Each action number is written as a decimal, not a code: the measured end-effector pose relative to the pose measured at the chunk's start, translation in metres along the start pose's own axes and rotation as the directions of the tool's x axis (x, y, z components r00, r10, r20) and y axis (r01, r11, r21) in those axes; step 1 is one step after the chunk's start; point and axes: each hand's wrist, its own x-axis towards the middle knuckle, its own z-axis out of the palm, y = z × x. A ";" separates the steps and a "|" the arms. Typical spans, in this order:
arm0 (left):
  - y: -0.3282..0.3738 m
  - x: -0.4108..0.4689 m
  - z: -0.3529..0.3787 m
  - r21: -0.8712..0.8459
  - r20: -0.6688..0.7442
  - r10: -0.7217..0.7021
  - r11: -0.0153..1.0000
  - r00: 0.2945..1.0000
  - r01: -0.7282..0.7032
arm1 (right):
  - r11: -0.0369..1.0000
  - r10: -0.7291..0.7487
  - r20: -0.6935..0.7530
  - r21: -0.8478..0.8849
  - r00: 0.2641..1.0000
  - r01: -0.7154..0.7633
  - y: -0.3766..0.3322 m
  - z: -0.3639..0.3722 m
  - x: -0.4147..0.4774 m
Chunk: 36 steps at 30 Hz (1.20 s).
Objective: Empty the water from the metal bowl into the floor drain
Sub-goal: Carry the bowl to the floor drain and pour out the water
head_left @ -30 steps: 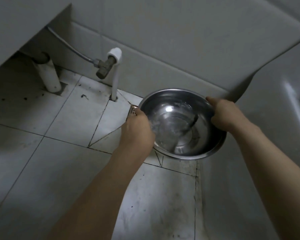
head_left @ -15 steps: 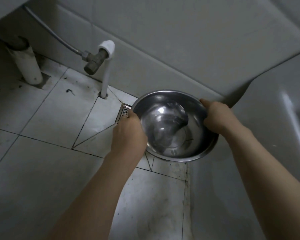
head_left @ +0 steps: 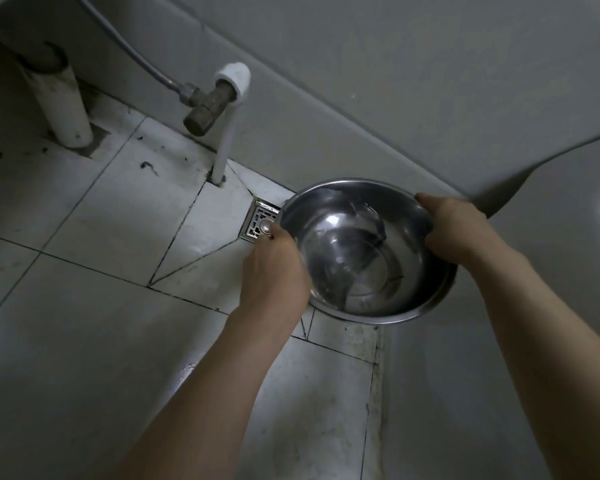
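A shiny metal bowl [head_left: 371,251] with clear water in its bottom hangs low over the tiled floor in the corner. My left hand [head_left: 274,268] grips its left rim and my right hand [head_left: 458,230] grips its far right rim. The square metal floor drain [head_left: 260,221] lies just left of the bowl, partly hidden by its rim and my left hand. The bowl is tilted slightly toward me.
A white pipe with a brass valve [head_left: 208,102] and a braided hose [head_left: 136,53] rises from the floor left of the drain. A thicker white drainpipe [head_left: 66,105] stands at far left. Grey tiled walls [head_left: 395,81] close the corner behind and to the right.
The bowl has shifted right relative to the drain, so more of the grate shows now. Both hands keep their grip on the rim, and the water has sloshed inside.
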 end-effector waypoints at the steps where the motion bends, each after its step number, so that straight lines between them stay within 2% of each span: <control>1: 0.000 0.001 0.000 -0.014 -0.001 0.003 1.000 1.000 -0.003 | 1.000 -0.003 -0.002 -0.005 1.000 0.003 0.000 -0.001 0.000; 13: -0.001 0.009 0.005 -0.035 -0.005 -0.006 0.999 1.000 0.006 | 0.999 -0.011 -0.022 -0.046 1.000 0.010 -0.001 -0.003 0.003; 23: 0.000 0.010 0.005 -0.054 -0.020 0.022 0.998 1.000 -0.023 | 0.996 0.015 0.015 -0.084 1.000 -0.014 -0.003 -0.010 -0.002; 36: 0.001 0.010 0.005 -0.029 0.034 0.029 0.999 0.999 -0.028 | 0.993 0.032 0.013 -0.110 0.999 -0.031 -0.003 -0.015 -0.007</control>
